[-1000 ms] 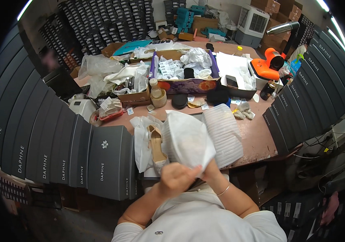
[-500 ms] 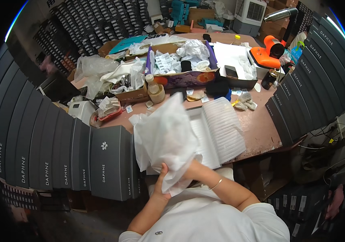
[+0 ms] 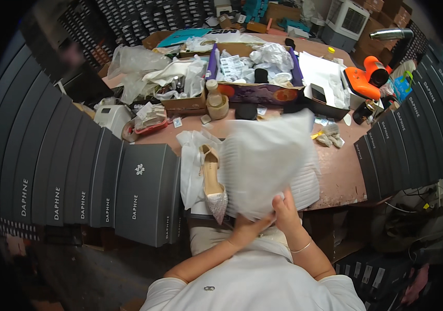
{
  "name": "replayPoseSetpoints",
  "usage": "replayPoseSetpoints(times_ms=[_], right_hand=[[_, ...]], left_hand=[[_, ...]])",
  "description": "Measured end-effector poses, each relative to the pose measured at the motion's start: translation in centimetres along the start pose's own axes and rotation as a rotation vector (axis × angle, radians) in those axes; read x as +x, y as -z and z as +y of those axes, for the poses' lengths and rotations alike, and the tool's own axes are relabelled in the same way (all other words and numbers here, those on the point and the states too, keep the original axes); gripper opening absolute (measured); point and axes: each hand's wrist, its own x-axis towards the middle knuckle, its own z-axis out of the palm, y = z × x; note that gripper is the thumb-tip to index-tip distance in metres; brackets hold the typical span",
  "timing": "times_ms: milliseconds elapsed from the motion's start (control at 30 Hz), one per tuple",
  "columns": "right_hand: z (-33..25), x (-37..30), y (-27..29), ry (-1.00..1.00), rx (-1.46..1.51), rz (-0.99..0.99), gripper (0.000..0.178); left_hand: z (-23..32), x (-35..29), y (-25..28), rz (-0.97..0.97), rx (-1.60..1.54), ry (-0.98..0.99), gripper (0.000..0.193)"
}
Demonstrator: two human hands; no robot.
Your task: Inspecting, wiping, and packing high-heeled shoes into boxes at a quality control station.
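Note:
Both of my hands hold a large white sheet of wrapping paper, blurred from motion, raised over the open white shoe box at the table's near edge. My left hand grips its lower edge from below, and my right hand pinches it just beside. A glittery pointed high-heel shoe lies to the left of the sheet on crumpled white paper, toe toward me. The box's inside is mostly hidden by the sheet.
Stacks of dark grey shoe boxes wall the left side, and more stand on the right. The brown table carries cardboard trays of paper and bags, a tape roll, and an orange tool.
The white sheet swung from the left, where it covered the shoe, over to the right above the box. The shoe now lies uncovered. Both hands shifted right with it.

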Motion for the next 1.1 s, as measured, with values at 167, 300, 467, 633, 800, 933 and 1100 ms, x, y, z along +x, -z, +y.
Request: replayPoseSetpoints(times_ms=[167, 300, 467, 633, 800, 933, 1100], right_hand=[[0.4, 2.6, 2.7, -0.295, -0.062, 0.038, 0.054], [8.5, 4.7, 4.2, -0.299, -1.039, -0.324, 0.062], [4.5, 5.2, 1.9, -0.249, -1.355, -0.365, 0.076], [-2.6, 5.1, 2.2, 0.049, -0.629, -0.408, 0.096], [-4.0, 6.5, 1.3, -0.263, -0.201, -1.042, 0.099], [-5.3, 5.2, 4.6, -0.327, -0.185, -1.047, 0.074], [-4.1, -1.7, 8.5, -0.423, 0.322, -0.421, 0.079]], left_hand=[[-1.2, 1.8, 7.4, 0.034, 0.457, -0.022, 0.077], [-10.6, 5.5, 13.3, 0.268, 0.683, 0.133, 0.069], [-15.1, 6.9, 15.6, 0.345, 0.079, 0.344, 0.044], [-3.3, 5.3, 15.9, -0.078, -0.119, 0.407, 0.039], [1.5, 5.8, 12.6, -0.931, 0.185, 0.563, 0.031], [0.9, 8.3, 11.1, -0.687, -0.063, 0.439, 0.033], [-3.8, 21.2, 15.2, -0.110, 1.162, 0.089, 0.049]])
